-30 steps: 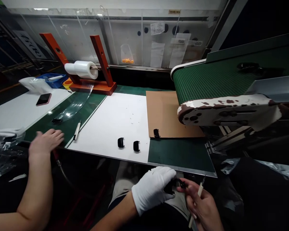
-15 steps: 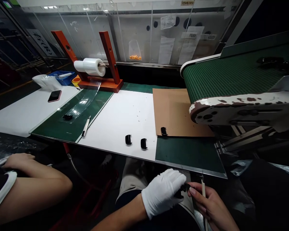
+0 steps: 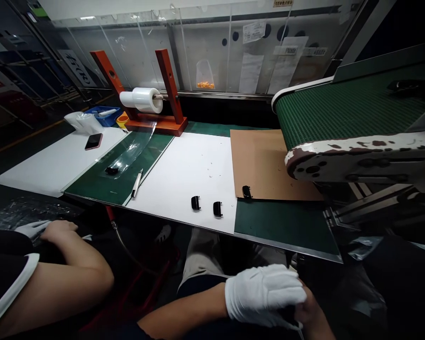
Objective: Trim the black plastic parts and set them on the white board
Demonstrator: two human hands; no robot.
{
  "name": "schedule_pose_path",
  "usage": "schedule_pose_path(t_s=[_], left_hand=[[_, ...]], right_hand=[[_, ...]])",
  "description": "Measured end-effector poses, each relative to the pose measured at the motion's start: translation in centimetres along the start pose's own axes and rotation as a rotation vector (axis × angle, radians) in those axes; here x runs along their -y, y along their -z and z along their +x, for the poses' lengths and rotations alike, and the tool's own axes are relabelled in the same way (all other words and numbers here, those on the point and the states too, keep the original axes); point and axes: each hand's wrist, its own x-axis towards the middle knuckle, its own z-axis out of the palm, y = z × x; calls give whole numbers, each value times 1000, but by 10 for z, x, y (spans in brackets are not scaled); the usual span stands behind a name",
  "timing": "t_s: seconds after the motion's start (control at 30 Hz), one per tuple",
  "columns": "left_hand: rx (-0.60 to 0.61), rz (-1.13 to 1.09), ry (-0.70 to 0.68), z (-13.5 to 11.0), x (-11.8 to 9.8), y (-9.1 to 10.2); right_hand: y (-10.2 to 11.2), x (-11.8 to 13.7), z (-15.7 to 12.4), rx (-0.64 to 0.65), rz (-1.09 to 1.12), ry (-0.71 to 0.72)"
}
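Note:
My left hand (image 3: 265, 293), in a white glove, is closed around a small black plastic part (image 3: 288, 313) above my lap, below the table's front edge. Most of that part is hidden by the glove. My bare right hand (image 3: 310, 309) presses up against it from the right, its fingers curled and largely covered by the glove. A slim white pen-like tool is held in the right hand; only a pale bit of it shows now. Two similar black parts (image 3: 195, 203) (image 3: 217, 208) lie on the white sheet (image 3: 184, 174), and a third black part (image 3: 247, 191) rests at the brown cardboard's (image 3: 262, 160) corner.
A green conveyor belt (image 3: 311, 113) juts in at right. An orange stand (image 3: 170, 89) carries a roll of clear film (image 3: 147, 100). A white pen (image 3: 136, 184), another black piece (image 3: 111, 170) and a phone (image 3: 94, 141) lie leftward. A co-worker's arm (image 3: 74, 269) is at left.
My gloved hand has moved right and slightly down, over the right hand's fingers. The black part and the white tool are now more hidden. The whole view has shifted slightly.

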Motion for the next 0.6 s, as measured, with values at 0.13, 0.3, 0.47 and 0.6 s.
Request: schedule_pose_path(t_s=[0.13,0.3,0.47,0.6], left_hand=[[91,34,228,1,5,9],[303,156,559,12,20,-8],[416,159,506,50,19,-45],[425,118,414,77,19,-50]], right_hand=[[-2,8,-1,-155,-45,-1],[-6,26,-19,-457,-250,47],[-8,33,-56,-846,-456,63],[29,24,-100,-1190,-619,-21]])
